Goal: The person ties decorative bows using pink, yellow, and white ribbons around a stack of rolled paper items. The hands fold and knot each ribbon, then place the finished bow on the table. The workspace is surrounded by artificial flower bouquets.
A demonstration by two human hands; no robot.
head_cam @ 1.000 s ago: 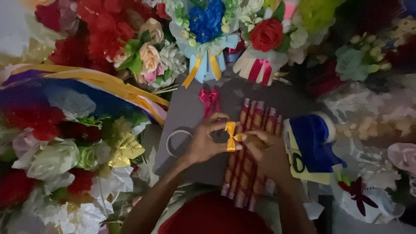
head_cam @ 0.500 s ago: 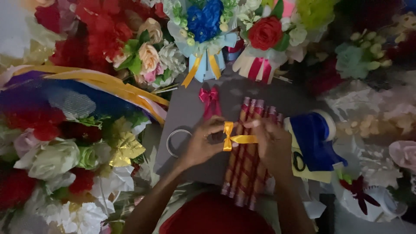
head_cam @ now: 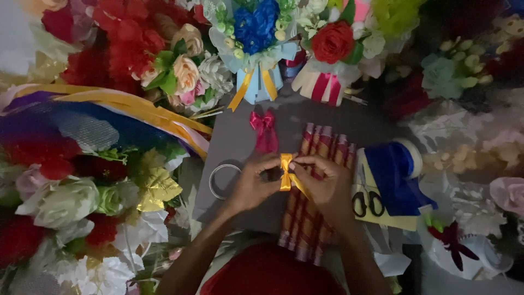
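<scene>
Both hands (head_cam: pixel 256 183) (head_cam: pixel 322 183) now pinch ribbon (head_cam: pixel 286 173) tighter.

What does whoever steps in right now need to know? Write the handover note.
Left hand and right hand both pinch a yellow ribbon bow between fingertips, above a bundle of red patterned rolls on the grey board.
A finished pink bow lies just above; a tape ring to the left; scissors and blue ribbon to the right.
Done: yellow loops formed.
Left: the bow is not yet released or set down.
</scene>
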